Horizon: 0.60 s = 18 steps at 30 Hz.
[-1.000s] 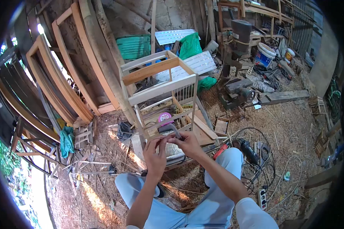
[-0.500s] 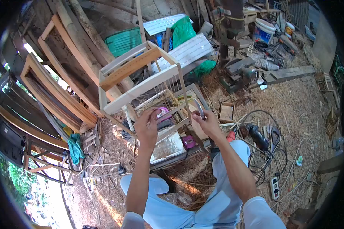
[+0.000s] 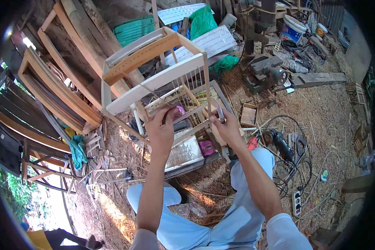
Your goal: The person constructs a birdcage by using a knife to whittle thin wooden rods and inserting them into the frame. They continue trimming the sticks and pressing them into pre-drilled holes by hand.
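Observation:
A pale wooden cage frame with thin upright bars stands tilted in front of me over a low board. My left hand is raised at the frame's lower rail, fingertips pinched on a thin stick that runs up toward the frame. To the right of it, my right hand is closed on a slim metal tool held up next to the bars. A pink round object shows between the two hands, behind the bars. My legs in light trousers are below.
Wooden frames lean at the left. A power tool with tangled cables and a power strip lie right of my knee. A small wooden box, a magenta object, a white bucket and another person's foot are around.
Both hands have risen from my lap to the cage's lower rail and moved apart. The view has tilted, so the cage sits nearer and further left.

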Tool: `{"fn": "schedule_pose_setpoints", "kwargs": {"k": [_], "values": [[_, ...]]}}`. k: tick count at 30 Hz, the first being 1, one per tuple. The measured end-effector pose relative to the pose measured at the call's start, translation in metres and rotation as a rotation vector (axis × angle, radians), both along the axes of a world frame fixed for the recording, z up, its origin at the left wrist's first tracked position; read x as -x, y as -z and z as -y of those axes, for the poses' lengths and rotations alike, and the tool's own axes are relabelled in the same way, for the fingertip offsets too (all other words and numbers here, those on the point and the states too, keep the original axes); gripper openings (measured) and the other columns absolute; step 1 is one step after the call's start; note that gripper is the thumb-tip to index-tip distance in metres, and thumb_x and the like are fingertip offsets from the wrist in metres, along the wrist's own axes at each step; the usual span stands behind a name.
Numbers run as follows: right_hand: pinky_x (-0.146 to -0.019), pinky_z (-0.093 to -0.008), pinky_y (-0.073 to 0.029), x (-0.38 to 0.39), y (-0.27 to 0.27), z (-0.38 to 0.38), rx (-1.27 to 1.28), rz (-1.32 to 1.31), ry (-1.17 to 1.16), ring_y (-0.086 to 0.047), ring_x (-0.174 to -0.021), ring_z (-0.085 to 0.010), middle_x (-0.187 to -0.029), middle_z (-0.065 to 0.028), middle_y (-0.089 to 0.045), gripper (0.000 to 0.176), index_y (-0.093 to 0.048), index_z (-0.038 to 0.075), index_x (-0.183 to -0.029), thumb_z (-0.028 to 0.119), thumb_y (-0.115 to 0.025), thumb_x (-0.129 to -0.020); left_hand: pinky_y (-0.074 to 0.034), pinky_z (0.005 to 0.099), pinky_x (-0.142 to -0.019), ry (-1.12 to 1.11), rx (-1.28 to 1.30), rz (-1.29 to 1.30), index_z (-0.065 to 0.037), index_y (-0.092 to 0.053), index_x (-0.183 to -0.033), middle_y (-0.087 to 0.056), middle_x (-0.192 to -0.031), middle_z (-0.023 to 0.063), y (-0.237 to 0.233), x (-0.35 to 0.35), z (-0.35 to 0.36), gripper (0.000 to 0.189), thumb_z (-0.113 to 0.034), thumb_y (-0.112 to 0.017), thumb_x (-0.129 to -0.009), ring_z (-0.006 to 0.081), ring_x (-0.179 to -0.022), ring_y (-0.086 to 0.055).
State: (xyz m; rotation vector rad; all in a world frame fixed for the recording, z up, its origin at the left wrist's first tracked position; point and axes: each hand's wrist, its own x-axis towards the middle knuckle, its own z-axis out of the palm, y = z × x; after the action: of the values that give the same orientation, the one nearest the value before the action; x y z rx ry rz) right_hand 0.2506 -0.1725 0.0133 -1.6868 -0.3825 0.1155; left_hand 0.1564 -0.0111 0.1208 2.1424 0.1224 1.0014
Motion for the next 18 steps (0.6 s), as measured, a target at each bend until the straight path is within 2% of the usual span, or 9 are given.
{"fn": "schedule_pose_setpoints", "kwargs": {"k": [3,5,18], "values": [[-0.074,-0.0321,-0.047,0.001,-0.003,0.001,-0.027,-0.038,-0.018,-0.060,-0.080,-0.0179,-0.086,-0.0107,-0.064,0.024,-0.060,-0.001,-0.100,0.017,-0.066,-0.084,-0.052,0.0275,-0.071,0.035,0.091,0.017,0.003,-0.065,-0.093,-0.069,-0.080,0.0116,-0.005,0.001,0.005,0.009,0.002,-0.060,-0.086,0.0174,-0.075,-0.068],[-0.073,-0.0315,-0.047,0.002,0.003,-0.001,-0.077,-0.046,0.002,-0.060,-0.080,-0.0169,-0.087,-0.0094,-0.064,0.024,-0.060,0.000,-0.099,0.017,-0.066,-0.085,-0.052,0.0274,-0.070,0.008,-0.041,0.056,0.003,-0.066,-0.093,-0.069,-0.080,0.0116,-0.004,0.001,0.002,0.009,0.001,-0.062,-0.085,0.0174,-0.075,-0.068],[-0.069,-0.0310,-0.045,0.012,-0.013,-0.004,-0.056,-0.019,0.029,-0.057,-0.074,-0.0142,-0.080,-0.0074,-0.062,0.024,-0.059,0.001,-0.097,0.023,-0.062,-0.089,-0.051,0.0267,-0.070,0.058,-0.110,-0.074,0.001,-0.068,-0.092,-0.070,-0.082,0.0121,-0.012,-0.002,-0.001,0.011,-0.002,-0.066,-0.082,0.0179,-0.075,-0.068]]}}
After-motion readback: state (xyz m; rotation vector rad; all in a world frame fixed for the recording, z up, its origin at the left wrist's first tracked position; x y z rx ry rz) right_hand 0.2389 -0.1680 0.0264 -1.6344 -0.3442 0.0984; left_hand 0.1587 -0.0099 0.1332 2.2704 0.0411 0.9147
